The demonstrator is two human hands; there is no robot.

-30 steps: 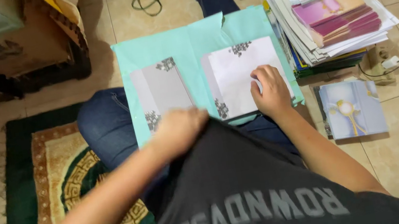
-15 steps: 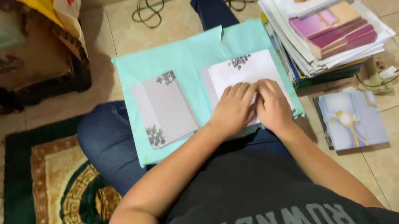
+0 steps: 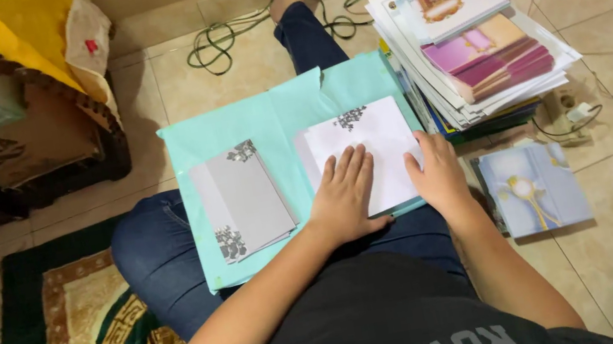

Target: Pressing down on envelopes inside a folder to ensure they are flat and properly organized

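A person sits on a tiled floor, seen from above, with a mint-green sheet of paper (image 3: 266,133) spread across their lap in dark blue jeans. Everything here is placed relative to that green sheet.

On the right half of the sheet lies a white card (image 3: 369,144) with a dark floral motif at its top edge. The left hand (image 3: 344,195) rests flat on the card's lower left part, palm down, its fingers straight, close together and pointing away from the body; it grips nothing. The right hand (image 3: 435,174) lies against the card's right edge, at the sheet's lower right corner, fingers loosely extended and touching the card. I cannot tell whether the thumb is tucked under the edge.

On the left half of the sheet sits a small stack of grey cards (image 3: 240,200), with dark floral prints at the upper right and lower left corners, well apart from both hands.

Just beyond the sheet's right edge stands a tall, untidy pile of printed cards and papers (image 3: 468,43) in white, pink, purple and pale blue. Below that pile, to the lower right of the sheet, a pale blue card with a gold ornament (image 3: 536,186) lies on the tiles.

Beyond the sheet's top edge, a green cable (image 3: 217,45) loops across the floor. To the upper left of the sheet sits a brown cardboard box (image 3: 8,149). To the lower left lies a green and gold patterned rug (image 3: 75,339).
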